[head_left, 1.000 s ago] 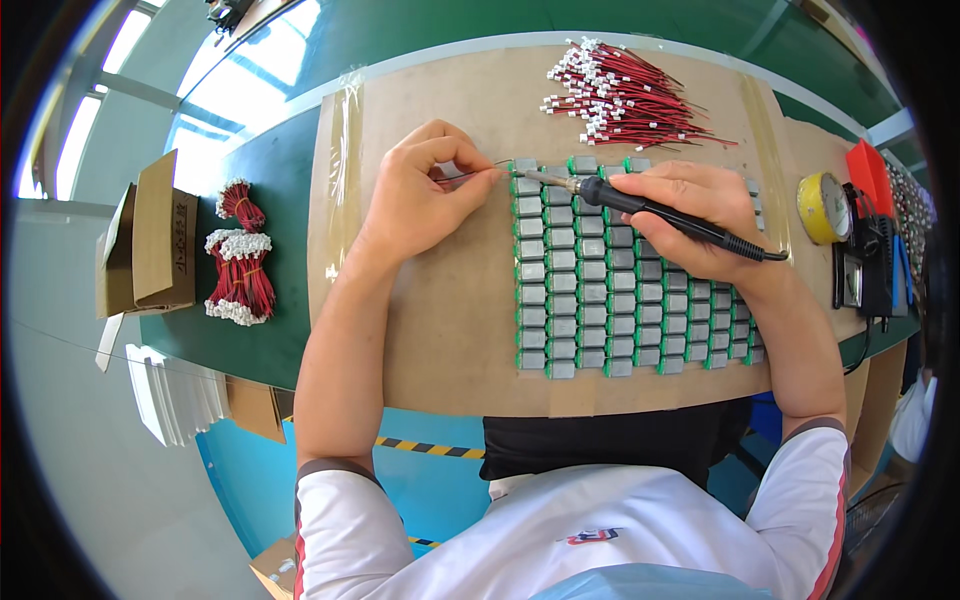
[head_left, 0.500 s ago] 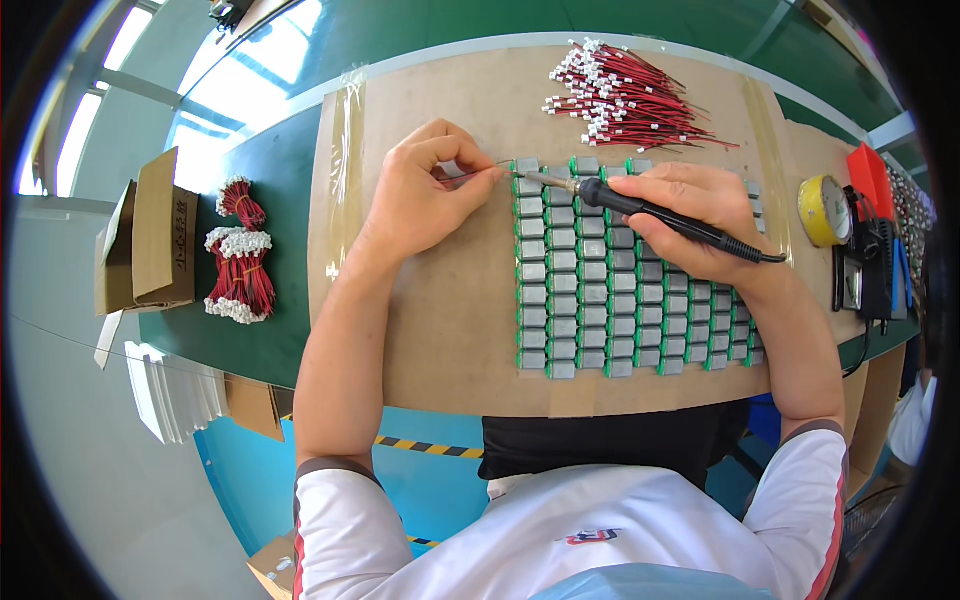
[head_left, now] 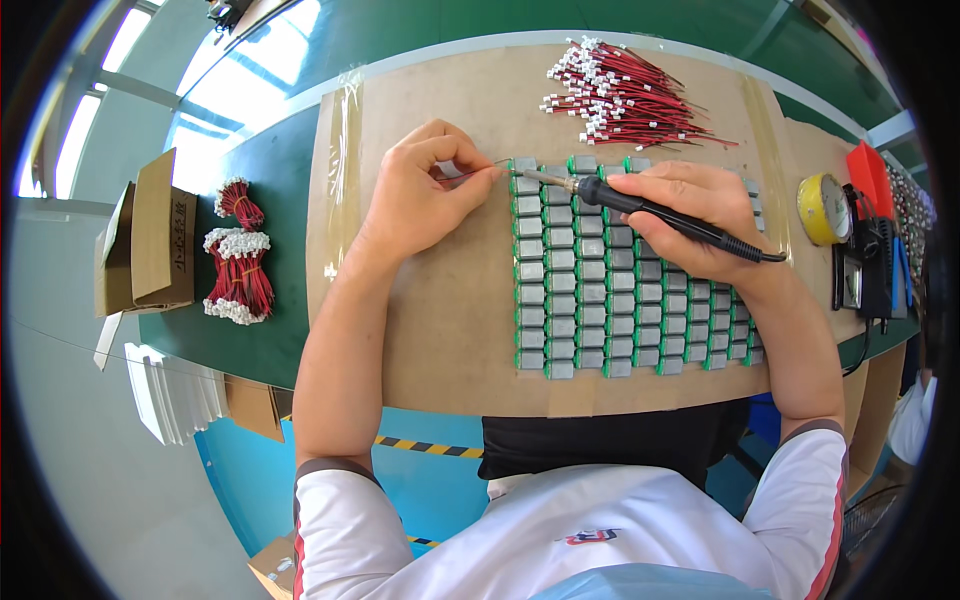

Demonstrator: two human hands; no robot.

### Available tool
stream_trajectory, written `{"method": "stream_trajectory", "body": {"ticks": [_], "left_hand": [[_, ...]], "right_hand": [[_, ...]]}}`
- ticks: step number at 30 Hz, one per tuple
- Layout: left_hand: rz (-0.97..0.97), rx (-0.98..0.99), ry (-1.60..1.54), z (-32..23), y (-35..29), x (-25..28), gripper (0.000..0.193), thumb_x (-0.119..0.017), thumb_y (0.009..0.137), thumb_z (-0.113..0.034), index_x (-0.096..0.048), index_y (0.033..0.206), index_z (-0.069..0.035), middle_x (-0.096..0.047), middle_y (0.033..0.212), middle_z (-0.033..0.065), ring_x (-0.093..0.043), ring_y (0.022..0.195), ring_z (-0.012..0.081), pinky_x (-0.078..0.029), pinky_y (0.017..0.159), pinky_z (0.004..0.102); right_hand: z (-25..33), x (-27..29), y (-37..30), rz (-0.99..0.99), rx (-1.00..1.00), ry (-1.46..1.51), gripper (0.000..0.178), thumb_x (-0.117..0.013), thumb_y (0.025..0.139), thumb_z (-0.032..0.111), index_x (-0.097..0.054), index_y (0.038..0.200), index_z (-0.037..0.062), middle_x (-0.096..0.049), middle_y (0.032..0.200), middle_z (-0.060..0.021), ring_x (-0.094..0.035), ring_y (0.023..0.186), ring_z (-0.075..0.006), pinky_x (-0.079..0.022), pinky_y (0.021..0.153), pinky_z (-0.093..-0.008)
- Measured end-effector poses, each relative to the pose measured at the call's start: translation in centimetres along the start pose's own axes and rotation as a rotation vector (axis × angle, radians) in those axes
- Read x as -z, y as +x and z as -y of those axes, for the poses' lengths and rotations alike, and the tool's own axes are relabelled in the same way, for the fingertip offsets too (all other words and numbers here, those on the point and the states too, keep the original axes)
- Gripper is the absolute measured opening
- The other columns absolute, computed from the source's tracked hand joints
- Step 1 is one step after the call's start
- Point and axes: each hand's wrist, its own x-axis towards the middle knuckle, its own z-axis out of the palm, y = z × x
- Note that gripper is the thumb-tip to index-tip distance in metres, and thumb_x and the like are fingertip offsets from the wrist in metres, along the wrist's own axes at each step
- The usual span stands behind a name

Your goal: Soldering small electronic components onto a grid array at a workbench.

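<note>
My right hand [head_left: 693,212] is closed round the black handle of a soldering iron [head_left: 660,215]. Its metal tip points left and meets the green edge of a part at the top left of a grid of small silver blocks with green circuit boards [head_left: 590,270]. Thumb and forefinger of my left hand [head_left: 435,190] pinch a thin red-and-black wire lead [head_left: 457,179], its bare end reaching the same green edge. The left fingers hide most of this lead. Farther back lies a loose heap of red and black leads with white connectors [head_left: 625,95].
Brown cardboard [head_left: 440,340] covers the green table under my arms. Bundled leads [head_left: 239,270] and an open carton [head_left: 165,235] stand at the left. To the right are a yellow tape roll [head_left: 823,211], a red box [head_left: 870,180] and a black soldering-iron stand [head_left: 872,265].
Both hands and the iron hold nearly the same place. The whole scene has shifted very slightly to the left in the picture.
</note>
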Motion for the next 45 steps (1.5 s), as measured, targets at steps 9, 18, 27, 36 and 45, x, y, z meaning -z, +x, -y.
{"method": "stream_trajectory", "body": {"ticks": [9,18,27,36,45], "left_hand": [[0.0,0.002,-0.019,0.2,0.0,-0.1,0.005,-0.078,0.084,-0.004,-0.074,0.084,-0.001,-0.065,0.09,-0.0027,-0.054,0.073,0.0017,-0.043,0.06,0.0179],[0.003,0.024,-0.005,0.0,0.0,0.0,0.005,-0.078,0.084,-0.003,-0.074,0.084,-0.001,-0.065,0.092,-0.0028,-0.054,0.072,0.0014,-0.043,0.059,0.0173],[0.02,0.06,0.012,-0.4,0.0,0.1,0.011,-0.079,0.084,-0.008,-0.073,0.083,0.0,-0.065,0.094,0.0019,-0.059,0.076,0.009,-0.05,0.066,0.0241],[-0.005,0.071,0.069,-0.6,0.1,-0.1,0.011,-0.08,0.084,-0.009,-0.072,0.082,-0.002,-0.064,0.091,0.0,-0.06,0.077,0.01,-0.05,0.068,0.0253],[-0.02,0.058,0.023,-0.3,0.1,-0.2,0.009,-0.08,0.084,-0.007,-0.073,0.082,-0.001,-0.064,0.092,0.0003,-0.061,0.077,0.0092,-0.051,0.067,0.0242]], "right_hand": [[-0.1,0.0,0.0,0.002,0.013,0.001,0.037,-0.076,0.083,0.0,-0.071,0.12,-0.0032,-0.073,0.09,-0.0156,-0.071,0.077,-0.026,-0.055,0.069,-0.0334],[-0.1,0.0,-0.2,-0.031,-0.002,0.006,0.038,-0.076,0.084,0.0,-0.071,0.121,-0.0027,-0.073,0.091,-0.0166,-0.071,0.077,-0.0259,-0.055,0.069,-0.0331],[0.5,0.9,0.1,-0.096,-0.065,0.049,0.033,-0.074,0.089,0.005,-0.071,0.12,-0.0033,-0.074,0.094,-0.0149,-0.072,0.081,-0.0256,-0.056,0.074,-0.0332],[-3.8,5.5,-1.0,-0.342,-0.298,-0.002,0.026,-0.061,0.103,0.008,-0.067,0.128,0.0031,-0.075,0.101,-0.0101,-0.072,0.088,-0.015,-0.058,0.082,-0.0266],[-3.8,7.2,-1.0,-0.078,-0.193,-0.375,0.017,-0.07,0.09,0.002,-0.066,0.107,0.002,-0.072,0.095,-0.0134,-0.071,0.087,-0.0276,-0.057,0.079,-0.0354]]}}
